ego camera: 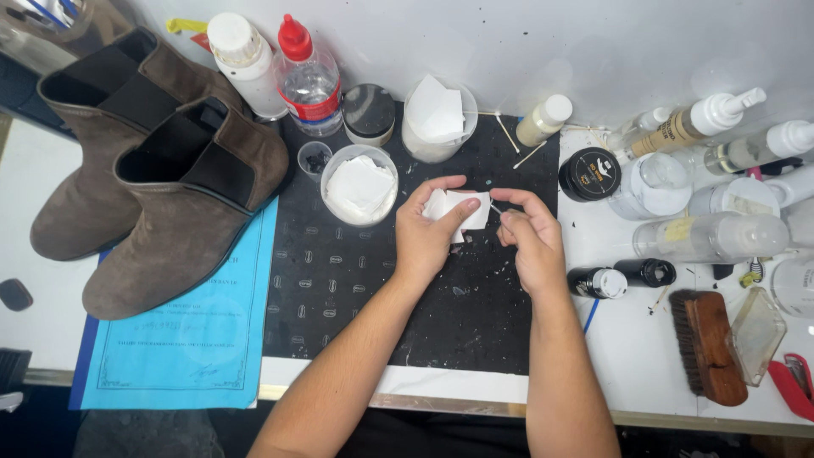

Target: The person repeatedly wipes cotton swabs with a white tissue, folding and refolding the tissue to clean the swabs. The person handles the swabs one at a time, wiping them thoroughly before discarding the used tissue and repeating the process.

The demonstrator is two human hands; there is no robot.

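Note:
My left hand (426,231) pinches a small white cotton pad (459,208) above the black mat (339,280). My right hand (527,233) is closed on a thin stick, seemingly a cotton swab (494,209), whose tip touches the pad. Both hands meet over the mat's middle. A clear cup of white pads (359,184) stands just left of my left hand, and a second cup of pads (438,119) stands behind it.
Two brown suede ankle boots (161,182) rest at left, partly on a blue sheet (199,339). Bottles (309,76) line the back wall. More bottles, a black jar (590,173) and a wooden brush (708,343) crowd the right side.

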